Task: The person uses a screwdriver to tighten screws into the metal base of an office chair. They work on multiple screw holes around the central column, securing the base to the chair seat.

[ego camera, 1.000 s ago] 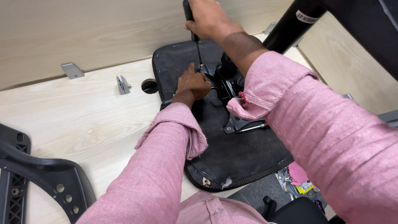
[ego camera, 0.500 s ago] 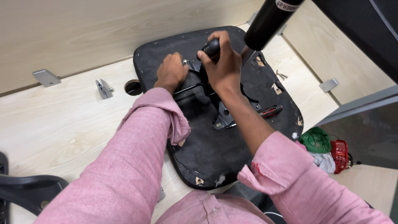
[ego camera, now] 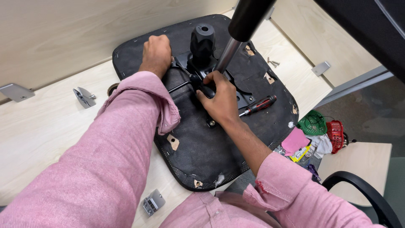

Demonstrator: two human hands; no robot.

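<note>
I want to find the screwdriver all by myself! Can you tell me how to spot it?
Find the big black chair seat lying upside down on the pale wooden table. Just beside the person's right hand, on the seat, lies the screwdriver. It is the only thing there with a red and black handle and a thin metal tip.

Sleeves: pink woven shirt, both cuffs rolled back on the forearms.
Shirt front: same pink, bottom centre of frame.
Hands: left hand (ego camera: 157, 54), right hand (ego camera: 219, 100), both bare.
</note>
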